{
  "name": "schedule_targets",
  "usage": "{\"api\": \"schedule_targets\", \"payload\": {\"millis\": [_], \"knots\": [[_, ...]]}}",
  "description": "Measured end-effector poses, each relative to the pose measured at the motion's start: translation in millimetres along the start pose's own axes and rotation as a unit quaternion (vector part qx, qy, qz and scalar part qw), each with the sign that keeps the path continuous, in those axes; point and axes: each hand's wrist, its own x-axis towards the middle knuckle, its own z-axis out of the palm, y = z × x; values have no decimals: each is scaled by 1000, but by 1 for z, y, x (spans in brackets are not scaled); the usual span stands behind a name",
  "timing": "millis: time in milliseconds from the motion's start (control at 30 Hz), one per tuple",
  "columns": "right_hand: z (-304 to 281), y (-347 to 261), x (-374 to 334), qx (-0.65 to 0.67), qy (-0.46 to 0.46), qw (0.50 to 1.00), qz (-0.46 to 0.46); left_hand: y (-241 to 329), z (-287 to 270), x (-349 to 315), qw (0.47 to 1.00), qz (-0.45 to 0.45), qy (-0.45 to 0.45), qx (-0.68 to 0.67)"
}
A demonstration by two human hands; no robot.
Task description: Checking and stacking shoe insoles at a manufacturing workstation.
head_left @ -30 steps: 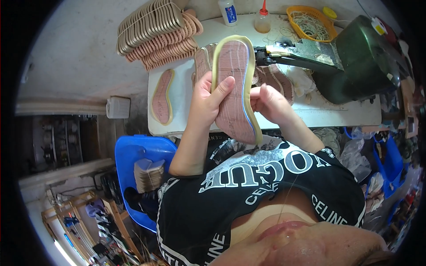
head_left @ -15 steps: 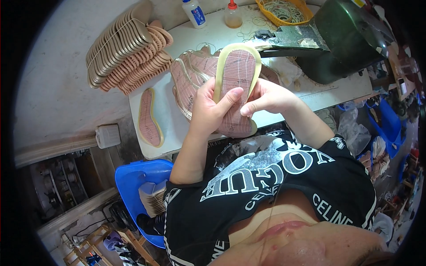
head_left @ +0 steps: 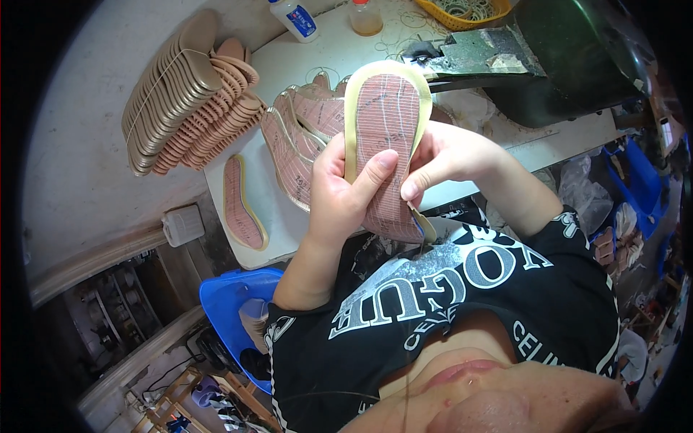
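The left hand [head_left: 346, 191] is gripping a pink shoe insole [head_left: 386, 137] with a pale yellow rim, held upright above the desk [head_left: 339, 58]'s near edge, thumb pressing across its face. The right hand [head_left: 447, 155] is pinching its right edge, fingers closed narrow. It looks light, thin and bendy, best held by the edges.

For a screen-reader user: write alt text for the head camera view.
Both bare hands, left hand and right hand, hold a pink shoe insole with a pale yellow rim upright above a white table. More insoles lie on the table, beside a large fanned stack.
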Motion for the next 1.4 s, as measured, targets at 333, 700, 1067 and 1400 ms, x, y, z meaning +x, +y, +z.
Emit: {"api": "schedule_targets", "payload": {"millis": [333, 700, 1067, 1400], "knots": [[4, -12, -1, -106, 80, 990, -37, 29, 8, 41, 990, 15, 0, 143], [10, 22, -24, 41, 208, 967, -140, -8, -11, 130, 994, -10, 77, 74], [-8, 18, -32, 129, 275, 942, -146, -42, -14, 171, 961, 23, 108, 255], [17, 32, -20, 201, 268, 931, -144, -35, -19, 178, 953, 8, 103, 286]]}}
